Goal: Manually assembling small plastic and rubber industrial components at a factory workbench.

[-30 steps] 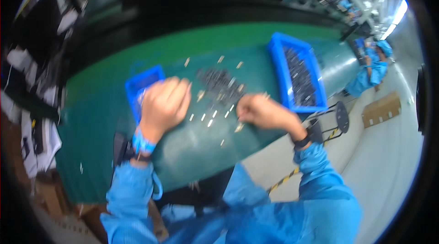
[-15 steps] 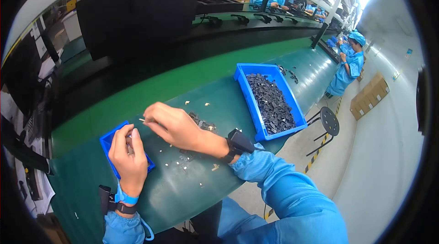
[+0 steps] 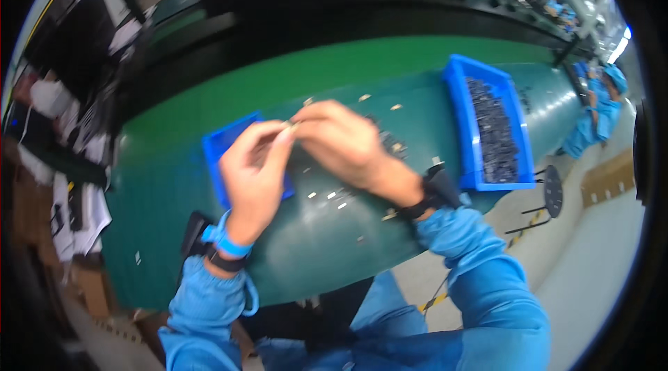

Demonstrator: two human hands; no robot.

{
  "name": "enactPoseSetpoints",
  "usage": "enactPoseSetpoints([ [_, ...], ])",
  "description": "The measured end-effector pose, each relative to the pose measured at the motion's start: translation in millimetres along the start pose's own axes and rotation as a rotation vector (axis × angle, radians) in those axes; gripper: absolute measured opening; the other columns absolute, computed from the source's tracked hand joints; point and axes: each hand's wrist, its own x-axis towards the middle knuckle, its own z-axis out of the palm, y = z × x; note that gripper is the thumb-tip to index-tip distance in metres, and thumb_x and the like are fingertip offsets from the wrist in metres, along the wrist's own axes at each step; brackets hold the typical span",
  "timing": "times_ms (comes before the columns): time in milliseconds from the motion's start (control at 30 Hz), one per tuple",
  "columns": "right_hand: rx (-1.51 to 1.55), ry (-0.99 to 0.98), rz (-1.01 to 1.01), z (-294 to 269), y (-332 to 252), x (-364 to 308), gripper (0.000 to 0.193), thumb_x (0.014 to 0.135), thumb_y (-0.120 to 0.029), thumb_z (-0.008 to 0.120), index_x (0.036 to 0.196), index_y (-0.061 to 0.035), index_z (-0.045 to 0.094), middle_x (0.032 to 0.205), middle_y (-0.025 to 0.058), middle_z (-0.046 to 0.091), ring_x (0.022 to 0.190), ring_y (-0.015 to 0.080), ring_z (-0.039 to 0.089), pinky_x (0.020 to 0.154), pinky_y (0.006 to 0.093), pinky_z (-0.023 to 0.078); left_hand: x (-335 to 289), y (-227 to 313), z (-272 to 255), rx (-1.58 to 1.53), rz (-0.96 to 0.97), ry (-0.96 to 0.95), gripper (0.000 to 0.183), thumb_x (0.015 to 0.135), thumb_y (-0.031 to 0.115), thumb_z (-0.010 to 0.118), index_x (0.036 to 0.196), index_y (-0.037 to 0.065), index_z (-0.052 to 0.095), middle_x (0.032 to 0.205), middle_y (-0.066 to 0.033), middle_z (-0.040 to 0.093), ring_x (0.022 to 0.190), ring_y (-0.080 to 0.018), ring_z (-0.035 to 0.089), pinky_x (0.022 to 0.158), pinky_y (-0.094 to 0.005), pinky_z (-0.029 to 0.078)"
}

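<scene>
My left hand (image 3: pixel 252 175) is closed in a pinch over the right side of a small blue bin (image 3: pixel 213 169), which it partly covers. What lies in its fingers is too blurred to make out. Its fingertips meet those of my right hand (image 3: pixel 341 143), also pinched, with a small pale piece (image 3: pixel 292 124) where they join. Below my right hand, little white bits (image 3: pixel 332 195) are scattered on the green tabletop. A loose pile of dark small parts (image 3: pixel 392 143) lies beyond my right wrist.
A larger blue bin (image 3: pixel 456 117) full of small black parts (image 3: pixel 495 134) stands on the right of the green mat (image 3: pixel 292 273). Papers (image 3: pixel 94 218) lie at the left, a black stool (image 3: pixel 552 190) stands at the right, and a co-worker in blue (image 3: pixel 600 110) is farther off.
My hands have come together at the fingertips; before, they were apart, the right one pinching a small pale piece. The view has swung, so the table sits differently in it.
</scene>
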Motion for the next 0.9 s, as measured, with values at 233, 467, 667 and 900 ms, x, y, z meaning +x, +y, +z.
enactPoseSetpoints([
  [233, 0.050, -0.009, -0.025, 3.3, -3.5, 2.1, 0.025, 0.081, 0.007, 0.078, 0.103, 0.0001, 0.070, 0.107, 0.0155, 0.068, 0.089, 0.0306, 0.072, 0.074, 0.0356, 0.060, 0.5, 1.3, -11.5, -0.061, -0.026, -0.050, 0.006, 0.101, 0.001, 0.070, 0.104, -0.003, 0.073, 0.094, -0.0010, 0.070, 0.083, -0.0050, 0.062, 0.074, -0.0214, 0.049],
  [467, 0.134, 0.049, 0.165, 4.8, -11.0, 2.0, 0.021, 0.081, 0.003, 0.082, 0.099, -0.0006, 0.070, 0.105, 0.0144, 0.070, 0.078, 0.0229, 0.071, 0.062, 0.0300, 0.056, -0.7, -3.3, -13.1, -0.156, -0.059, 0.000, 0.006, 0.102, 0.002, 0.069, 0.100, -0.004, 0.070, 0.093, -0.0018, 0.068, 0.082, -0.0047, 0.061, 0.072, -0.0214, 0.049],
  [667, 0.285, 0.019, 0.300, 6.7, -8.3, 0.3, 0.013, 0.093, -0.005, 0.076, 0.102, 0.0022, 0.071, 0.089, 0.0093, 0.072, 0.068, 0.0159, 0.068, 0.060, 0.0273, 0.053, 0.2, -3.8, -7.1, -0.039, 0.130, 0.000, 0.008, 0.102, 0.004, 0.069, 0.100, -0.004, 0.070, 0.091, -0.0029, 0.067, 0.073, -0.0067, 0.059, 0.065, -0.0224, 0.046],
  [900, 0.402, 0.019, 0.433, 5.6, -4.9, -4.9, 0.009, 0.094, -0.002, 0.073, 0.102, 0.0022, 0.071, 0.089, 0.0097, 0.071, 0.068, 0.0157, 0.068, 0.061, 0.0278, 0.053, 0.9, -1.1, -6.8, -0.055, 0.112, -0.021, 0.010, 0.103, 0.005, 0.068, 0.100, -0.004, 0.070, 0.089, -0.0037, 0.066, 0.072, -0.0067, 0.060, 0.062, -0.0221, 0.045],
])
